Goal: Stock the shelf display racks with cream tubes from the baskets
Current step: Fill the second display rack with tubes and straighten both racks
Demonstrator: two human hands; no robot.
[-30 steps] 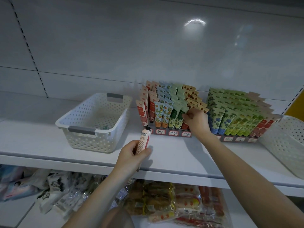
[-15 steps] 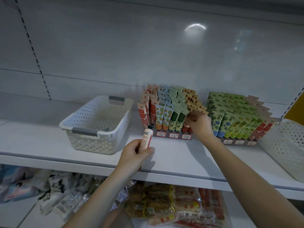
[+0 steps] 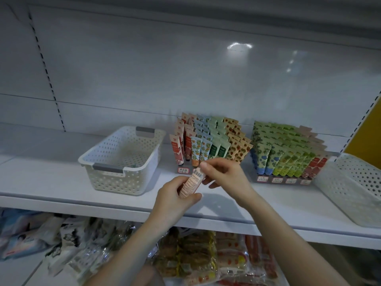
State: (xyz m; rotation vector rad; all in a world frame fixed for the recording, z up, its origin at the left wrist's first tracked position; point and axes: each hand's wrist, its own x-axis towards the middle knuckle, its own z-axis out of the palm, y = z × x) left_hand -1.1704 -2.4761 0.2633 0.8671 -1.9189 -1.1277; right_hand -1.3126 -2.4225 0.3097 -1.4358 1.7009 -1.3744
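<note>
Right hand (image 3: pixel 225 176) quit rack (image 3: pixel 183 169) (basket (image 3: pixel 115 181) beside); pinches tube (image 3: pixel 190 186).

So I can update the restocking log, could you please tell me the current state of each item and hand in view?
cream tube: held between both hands
left hand: grips the tube's lower part
right hand: pinches its upper end
left basket: upright, looks nearly empty
left rack: stocked, tubes standing in rows
right rack: stocked full
right basket: partly out of frame, contents unclear

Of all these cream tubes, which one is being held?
The peach tube, gripped by the left hand and pinched at its top by the right hand, unlike those standing in the racks.
</note>
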